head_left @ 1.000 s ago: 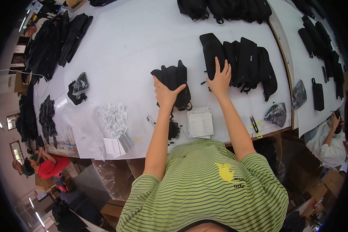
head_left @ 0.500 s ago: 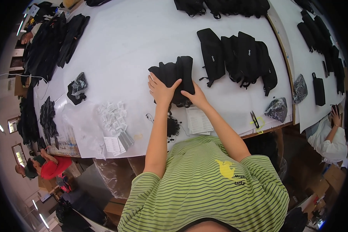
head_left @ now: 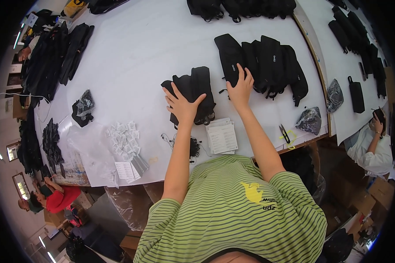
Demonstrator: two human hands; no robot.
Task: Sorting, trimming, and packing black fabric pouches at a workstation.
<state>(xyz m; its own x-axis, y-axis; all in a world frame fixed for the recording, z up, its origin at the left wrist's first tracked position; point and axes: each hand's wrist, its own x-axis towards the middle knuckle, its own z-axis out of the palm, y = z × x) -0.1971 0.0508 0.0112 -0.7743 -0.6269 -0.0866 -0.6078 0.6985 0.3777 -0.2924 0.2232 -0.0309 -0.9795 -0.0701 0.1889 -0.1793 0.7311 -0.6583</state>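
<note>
My left hand lies with spread fingers on a small group of black fabric pouches, set side by side in the middle of the white table. My right hand is off that group. Its fingers are apart and rest on the lower part of a black pouch with a small white print, the leftmost of a row. Right beside it several more black pouches overlap one another. Below the left-hand group, a stack of printed white papers lies close to my body, with a tangle of black cords beside it.
White tags and a clear plastic sheet lie on the left. Black-handled thread snips and a filled plastic bag sit near the front right edge. More black pouches line the far side. Other people work around.
My right hand has left the middle pouches and moved up and right onto the leftmost pouch of the row. My left hand stays on the middle group. The paper stack is now more visible.
</note>
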